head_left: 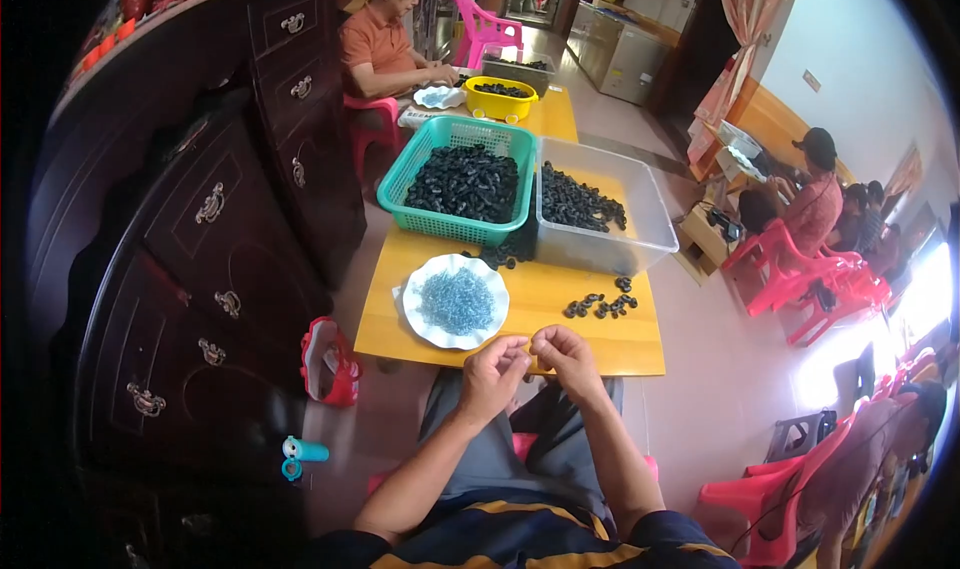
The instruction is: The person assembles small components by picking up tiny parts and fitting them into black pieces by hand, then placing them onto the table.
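My left hand (492, 374) and my right hand (566, 359) meet fingertip to fingertip just over the near table edge. Each has thumb and fingers pinched together; whatever they hold is too small to make out. Left of them sits a white scalloped plate (420, 334) heaped with thin, clear-blue pieces (458, 302). Several small black curved parts (602, 307) lie loose on the yellow table (540, 314) to the right. Farther off, a green basket (400, 191) is piled with black parts (465, 182), and a clear plastic bin (650, 219) beside it holds more.
Across the table a person in an orange shirt (375, 49) works near a yellow tub (515, 107). Dark drawers (215, 229) stand close on my left, with a red bag (330, 361) and a turquoise bottle (310, 450) on the floor. Other people sit on pink chairs (775, 269) at right.
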`<action>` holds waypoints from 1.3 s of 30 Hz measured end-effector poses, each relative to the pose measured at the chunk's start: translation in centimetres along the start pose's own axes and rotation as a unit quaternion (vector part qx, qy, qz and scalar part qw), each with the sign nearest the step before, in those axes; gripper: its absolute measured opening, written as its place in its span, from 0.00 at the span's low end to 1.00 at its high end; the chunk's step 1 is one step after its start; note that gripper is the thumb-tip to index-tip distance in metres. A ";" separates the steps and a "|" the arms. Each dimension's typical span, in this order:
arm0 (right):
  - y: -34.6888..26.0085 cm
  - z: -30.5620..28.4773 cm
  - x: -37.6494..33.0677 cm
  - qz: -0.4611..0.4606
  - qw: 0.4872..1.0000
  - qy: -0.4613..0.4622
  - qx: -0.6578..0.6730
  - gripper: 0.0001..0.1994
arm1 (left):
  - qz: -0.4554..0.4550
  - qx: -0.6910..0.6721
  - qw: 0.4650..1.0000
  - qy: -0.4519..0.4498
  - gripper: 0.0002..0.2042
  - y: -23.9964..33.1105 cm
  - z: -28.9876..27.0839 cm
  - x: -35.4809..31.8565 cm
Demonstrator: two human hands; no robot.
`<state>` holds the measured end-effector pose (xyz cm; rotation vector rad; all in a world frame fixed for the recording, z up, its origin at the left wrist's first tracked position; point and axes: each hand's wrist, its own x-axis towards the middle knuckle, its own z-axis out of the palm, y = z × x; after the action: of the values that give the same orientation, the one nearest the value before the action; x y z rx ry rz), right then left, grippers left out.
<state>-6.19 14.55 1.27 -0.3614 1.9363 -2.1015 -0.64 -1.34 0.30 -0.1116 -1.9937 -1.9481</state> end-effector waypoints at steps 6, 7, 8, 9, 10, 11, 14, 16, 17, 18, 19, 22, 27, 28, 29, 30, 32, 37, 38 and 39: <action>0.5 0.8 -1.4 0.051 0.994 -0.007 0.094 0.08 | 0.003 -0.013 1.000 -0.013 0.12 0.3 0.0 -0.5; 0.6 0.9 -1.5 0.051 0.994 -0.006 0.096 0.08 | 0.003 -0.012 1.000 -0.014 0.12 0.5 0.0 -0.6; 0.8 1.0 -1.8 0.056 0.994 -0.003 0.099 0.08 | 0.014 -0.001 1.000 -0.008 0.12 0.6 0.0 -0.7; 0.8 1.1 -1.9 0.060 0.993 0.001 0.102 0.09 | 0.025 0.010 1.000 -0.002 0.11 0.8 0.0 -0.8; 0.8 1.1 -2.0 0.063 0.992 0.004 0.105 0.09 | 0.022 0.011 1.000 -0.005 0.11 1.0 0.1 -0.8; 0.8 0.9 -2.0 0.065 0.993 0.014 0.093 0.09 | 0.032 0.003 0.999 -0.007 0.11 1.1 0.3 -0.7; -0.7 1.5 -2.1 0.085 0.995 0.028 0.050 0.12 | 0.020 0.014 1.000 -0.003 0.07 1.5 0.5 -0.6; -0.3 0.9 -1.7 0.065 0.997 0.002 0.038 0.14 | 0.029 -0.010 1.000 0.000 0.04 0.7 0.6 -0.3; -0.6 1.2 -1.7 0.070 0.997 0.002 0.042 0.14 | 0.026 -0.022 0.999 -0.008 0.04 0.4 0.4 -0.3; -0.7 1.4 -1.6 0.072 0.996 0.001 0.044 0.15 | 0.054 0.002 0.998 0.007 0.03 -0.4 0.4 -0.2; -0.4 0.9 -1.3 0.076 0.996 -0.009 0.042 0.15 | 0.061 0.020 0.998 0.005 0.02 -0.2 0.4 0.0; 0.4 -0.7 -0.3 0.036 0.999 -0.030 -0.003 0.15 | 0.049 0.045 0.998 -0.009 0.04 0.2 0.3 -0.1; 1.1 -5.1 2.4 -0.148 0.928 0.190 -0.285 0.08 | 0.018 0.027 0.999 0.000 0.03 -0.2 0.2 -0.2; 1.2 -6.4 2.9 -0.106 0.916 0.225 -0.314 0.07 | 0.012 0.019 1.000 0.003 0.03 -0.2 0.2 -0.2; 1.2 -7.7 3.3 -0.138 0.882 0.240 -0.381 0.07 | 0.011 0.017 1.000 0.004 0.03 -0.1 0.3 -0.3; 1.5 -9.0 3.6 -0.171 0.842 0.253 -0.445 0.07 | 0.004 0.018 1.000 -0.010 0.03 0.1 0.3 -0.3; 2.4 -10.4 4.0 -0.173 0.839 0.260 -0.446 0.07 | -0.003 0.017 1.000 -0.024 0.03 0.4 0.3 -0.2; 3.5 -11.2 4.9 -0.153 0.778 0.264 -0.550 0.08 | -0.003 0.039 0.999 -0.023 0.03 0.8 0.1 -0.1; 3.6 -11.1 4.8 -0.160 0.778 0.263 -0.548 0.08 | 0.001 0.043 0.999 -0.019 0.03 0.8 0.1 -0.1; 3.5 -11.0 4.7 -0.153 0.780 0.266 -0.545 0.07 | -0.002 0.046 0.999 -0.020 0.03 0.9 0.1 -0.1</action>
<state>-14.36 22.85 -3.12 -0.2935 3.5156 -0.9622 -0.28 -1.13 1.14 -0.1254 -2.1076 -1.8664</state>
